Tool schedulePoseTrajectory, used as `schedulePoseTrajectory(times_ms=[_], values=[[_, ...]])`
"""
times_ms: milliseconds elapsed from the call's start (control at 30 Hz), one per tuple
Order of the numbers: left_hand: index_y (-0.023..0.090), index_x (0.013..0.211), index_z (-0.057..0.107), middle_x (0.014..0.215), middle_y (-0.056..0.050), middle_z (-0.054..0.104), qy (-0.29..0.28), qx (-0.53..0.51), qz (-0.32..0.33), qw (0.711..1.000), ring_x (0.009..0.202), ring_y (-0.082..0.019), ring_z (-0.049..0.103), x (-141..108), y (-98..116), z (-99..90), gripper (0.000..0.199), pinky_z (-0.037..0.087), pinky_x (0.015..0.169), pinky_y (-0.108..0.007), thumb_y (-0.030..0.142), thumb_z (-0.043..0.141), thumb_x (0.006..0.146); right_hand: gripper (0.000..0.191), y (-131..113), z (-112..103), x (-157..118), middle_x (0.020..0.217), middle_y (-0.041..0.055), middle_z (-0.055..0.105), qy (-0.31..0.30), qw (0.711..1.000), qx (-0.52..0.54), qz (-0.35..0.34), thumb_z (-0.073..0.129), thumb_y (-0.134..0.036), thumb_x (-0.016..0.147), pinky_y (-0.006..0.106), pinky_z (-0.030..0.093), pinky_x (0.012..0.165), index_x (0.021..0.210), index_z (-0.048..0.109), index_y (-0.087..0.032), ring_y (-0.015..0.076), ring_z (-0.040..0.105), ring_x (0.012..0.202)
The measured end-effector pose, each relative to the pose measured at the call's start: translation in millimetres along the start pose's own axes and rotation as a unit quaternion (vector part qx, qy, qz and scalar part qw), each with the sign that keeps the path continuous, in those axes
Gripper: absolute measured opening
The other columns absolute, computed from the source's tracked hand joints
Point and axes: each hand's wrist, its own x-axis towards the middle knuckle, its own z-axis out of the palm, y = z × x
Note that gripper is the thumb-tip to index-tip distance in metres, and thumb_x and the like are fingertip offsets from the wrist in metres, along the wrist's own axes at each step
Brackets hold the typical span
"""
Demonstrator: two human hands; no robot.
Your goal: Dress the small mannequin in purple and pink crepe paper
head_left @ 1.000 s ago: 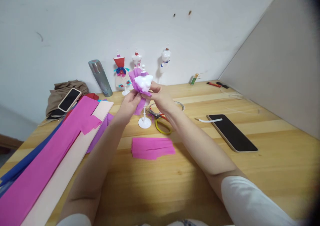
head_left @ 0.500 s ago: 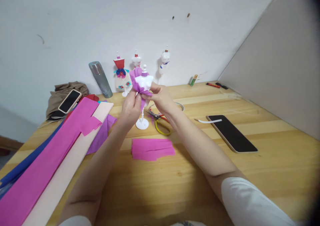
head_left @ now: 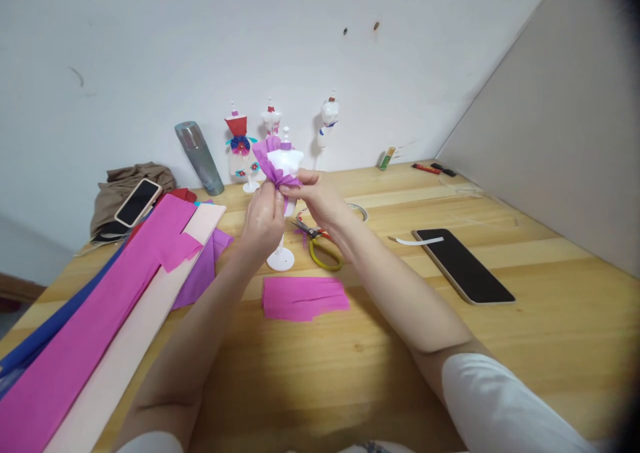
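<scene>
Purple ruffle (head_left: 271, 166) flares above left grip (head_left: 264, 217).

No words, brands or numbers are legible across the counter (head_left: 360, 346). Any print on the small green-and-yellow tube (head_left: 387, 159) near the wall, or on the red stick (head_left: 426, 169), is too small to read; the faint pattern on the grey flask (head_left: 200, 159) forms no readable lettering.

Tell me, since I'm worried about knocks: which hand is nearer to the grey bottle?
Left: the left hand is nearer the camera and to the right of the grey bottle; the right hand is farther right.
</scene>
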Motion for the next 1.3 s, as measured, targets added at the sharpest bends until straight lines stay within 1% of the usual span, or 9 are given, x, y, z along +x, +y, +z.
schedulePoseTrajectory(times_ms=[133,333,433,567,700,833,1000,1133,1300], values=[[0.021,0.095,0.052,0.095,-0.008,0.065,-0.03,0.01,-0.005,0.999,0.095,-0.025,0.065,1.6,2.9,-2.2,0.011,0.053,0.088,-0.041,0.025,0.045,0.103,0.03,-6.0,-2.8,-0.3,0.073,0.0001,0.073,-0.014,0.998,-0.029,0.044,0.091,-0.036,0.048,0.033,0.05,0.082,0.068,0.076,-0.021,0.0179,0.063,0.078],[0.021,0.093,0.05,0.094,-0.009,0.065,-0.038,0.012,-0.023,0.999,0.093,-0.026,0.066,2.0,5.2,-3.0,0.012,0.053,0.088,-0.043,0.024,0.044,0.102,0.028,-12.8,-8.9,-0.9,0.075,-0.0016,0.072,-0.063,0.996,-0.068,0.021,0.09,-0.032,0.054,0.03,0.048,0.08,0.077,0.079,-0.019,0.0148,0.061,0.075],[0.022,0.094,0.051,0.093,-0.007,0.064,-0.026,0.012,-0.023,0.999,0.094,-0.026,0.066,1.0,6.4,-1.6,0.011,0.053,0.089,-0.043,0.026,0.045,0.102,0.026,-13.2,-8.7,-1.9,0.074,-0.0013,0.072,-0.053,0.996,-0.075,0.012,0.088,-0.033,0.058,0.029,0.047,0.076,0.076,0.079,-0.018,0.0143,0.061,0.074],[0.023,0.09,0.051,0.094,-0.007,0.063,-0.014,0.005,-0.031,0.999,0.099,-0.025,0.066,-0.1,8.6,0.4,0.014,0.052,0.094,-0.042,0.028,0.046,0.103,0.029,-13.5,-6.9,-3.5,0.068,-0.0005,0.068,-0.038,0.996,-0.081,0.022,0.085,-0.043,0.063,0.028,0.043,0.067,0.073,0.077,-0.017,0.0129,0.056,0.067],[0.022,0.094,0.052,0.1,-0.009,0.066,-0.031,0.007,-0.049,0.998,0.104,-0.026,0.066,0.1,11.3,-0.1,0.012,0.051,0.096,-0.043,0.027,0.045,0.103,0.036,-13.2,-6.5,-4.3,0.067,-0.0002,0.067,-0.036,0.995,-0.091,0.034,0.085,-0.05,0.064,0.027,0.041,0.064,0.073,0.076,-0.016,0.0125,0.055,0.065],[0.022,0.098,0.053,0.104,-0.011,0.067,-0.037,-0.003,-0.045,0.998,0.107,-0.028,0.066,0.8,12.9,-1.4,0.011,0.052,0.097,-0.045,0.027,0.044,0.102,0.037,-11.6,-5.7,-4.1,0.063,-0.0012,0.064,-0.03,0.995,-0.092,0.029,0.085,-0.052,0.064,0.027,0.04,0.061,0.07,0.074,-0.017,0.0119,0.052,0.062],[0.022,0.097,0.054,0.102,-0.014,0.067,-0.041,-0.001,-0.042,0.998,0.102,-0.031,0.067,1.7,8.5,-0.6,0.014,0.053,0.093,-0.05,0.031,0.043,0.1,0.037,-10.2,-2.8,-4.0,0.065,0.0,0.066,-0.01,0.996,-0.079,0.041,0.087,-0.051,0.06,0.029,0.044,0.065,0.07,0.074,-0.018,0.0141,0.057,0.065],[0.024,0.096,0.055,0.098,-0.012,0.068,-0.03,-0.015,-0.027,0.999,0.099,-0.029,0.067,2.0,3.5,1.0,0.016,0.053,0.09,-0.046,0.034,0.044,0.1,0.036,-8.4,-3.0,-3.0,0.066,0.0003,0.069,-0.001,0.997,-0.068,0.045,0.088,-0.05,0.058,0.029,0.046,0.066,0.07,0.076,-0.019,0.0145,0.058,0.067],[0.024,0.09,0.052,0.086,-0.008,0.062,-0.027,-0.021,-0.037,0.999,0.083,-0.026,0.064,3.0,4.2,1.5,0.014,0.051,0.078,-0.042,0.033,0.046,0.099,0.035,-8.0,-4.6,-3.1,0.068,0.0011,0.07,-0.006,0.997,-0.064,0.051,0.087,-0.049,0.06,0.029,0.046,0.068,0.072,0.077,-0.018,0.0148,0.059,0.068]])
